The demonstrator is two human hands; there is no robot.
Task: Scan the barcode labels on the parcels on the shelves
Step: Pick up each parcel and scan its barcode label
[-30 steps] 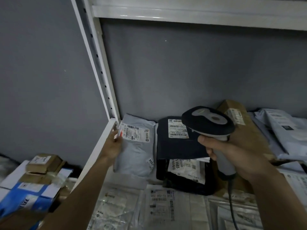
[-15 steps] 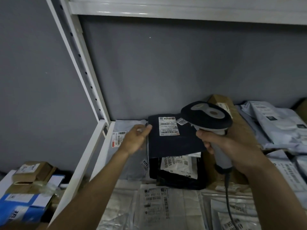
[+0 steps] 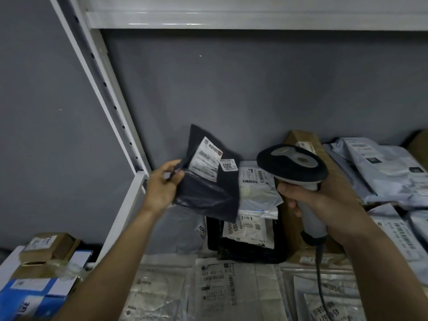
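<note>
Lifting dark mailer into scanner line

Left hand pinches the dark mailer by its left edge, thumb on top, fingers curled behind. Mailer is raised off the pile and tilted, top corner up toward the wall, long axis running roughly up-left to down-right. Its label faces the camera, skewed and motion-blurred; bars aren't readable from here. Small white sticker sits just right of the label.

Right hand is wrapped round the scanner grip, finger on the trigger side, though I can't tell if it's pressed. Scanner head sits just right of the mailer, near but not touching. Its window faces away from the camera, so the aim is a guess: it looks pointed past the mailer at the back of the shelf.

Key relation: label lies left of the scanner head, at about the same height. Judgement: either the left hand swings the mailer right and flattens it, or the scanner yaws left. Left hand is the one already on the parcel, so it's the cheaper move.

Hidden: mailer's lower edge covers part of the white parcel and black parcel behind. Cable runs out of frame at the bottom. Right-side grey parcels are cut off at the frame edge.
</note>
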